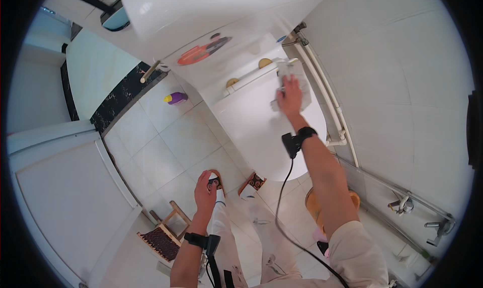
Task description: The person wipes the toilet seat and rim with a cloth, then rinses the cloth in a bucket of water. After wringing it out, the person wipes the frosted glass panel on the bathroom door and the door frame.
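My right hand (290, 97) presses a pale grey cloth (304, 81) against the white toilet lid (256, 124), at its far right corner by the hinges. The fingers lie over the cloth, which spreads out beyond them. The lid is down, with the white tank (201, 71) behind it. Low in front of my body, above one slippered foot, hangs my left hand (205, 191). It touches nothing that I can see, and its fingers are loosely bent and apart from the thumb. Both wrists carry black strapped devices; a black cable runs from the right one.
A purple bottle with a yellow cap (176, 98) stands on the tiles left of the toilet. Pale pipes (327, 94) run along the right wall, with metal taps (402, 205) nearer me. A wooden stool (163, 235) and a white door (75, 197) are at the left.
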A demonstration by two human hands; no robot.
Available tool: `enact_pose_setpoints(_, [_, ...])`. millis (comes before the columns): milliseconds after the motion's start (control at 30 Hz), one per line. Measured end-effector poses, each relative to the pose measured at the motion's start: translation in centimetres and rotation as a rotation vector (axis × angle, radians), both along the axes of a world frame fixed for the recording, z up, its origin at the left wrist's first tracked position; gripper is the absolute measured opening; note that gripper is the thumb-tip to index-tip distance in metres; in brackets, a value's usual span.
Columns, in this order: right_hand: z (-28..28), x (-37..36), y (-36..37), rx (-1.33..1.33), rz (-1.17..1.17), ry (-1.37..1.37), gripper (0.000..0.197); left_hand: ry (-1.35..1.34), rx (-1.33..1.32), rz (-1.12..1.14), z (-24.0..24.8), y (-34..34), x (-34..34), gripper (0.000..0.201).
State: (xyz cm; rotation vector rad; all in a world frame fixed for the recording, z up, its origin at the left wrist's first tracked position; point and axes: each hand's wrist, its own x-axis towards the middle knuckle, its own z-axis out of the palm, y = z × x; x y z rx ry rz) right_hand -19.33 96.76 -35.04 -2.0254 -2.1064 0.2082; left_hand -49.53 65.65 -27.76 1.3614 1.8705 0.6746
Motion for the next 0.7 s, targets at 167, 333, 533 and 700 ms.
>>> enact_pose_setpoints(167, [1.0, -11.0, -11.8, -0.064, 0.564, -0.004, 0.048, -0.071, 0.044, 0.056, 0.2, -1.1, 0.8, 0.041])
enact_pose_setpoints(333, [1.3, -9.3, -11.6, -0.035, 0.805, 0.034, 0.038, -0.103, 0.014, 0.098, 0.8, -1.6, -0.2, 0.038])
enact_pose_setpoints(533, [1.2, -3.1, -3.2, 0.062, -0.031, 0.157, 0.065, -0.098, 0.000, 0.119, -0.2, -3.2, -3.1, 0.035])
enact_pose_setpoints(700, [0.0, -10.1, -10.0, 0.181, 0.387, 0.289, 0.059, -0.177, -0.030, 0.165, -0.7, -4.2, -2.4, 0.034])
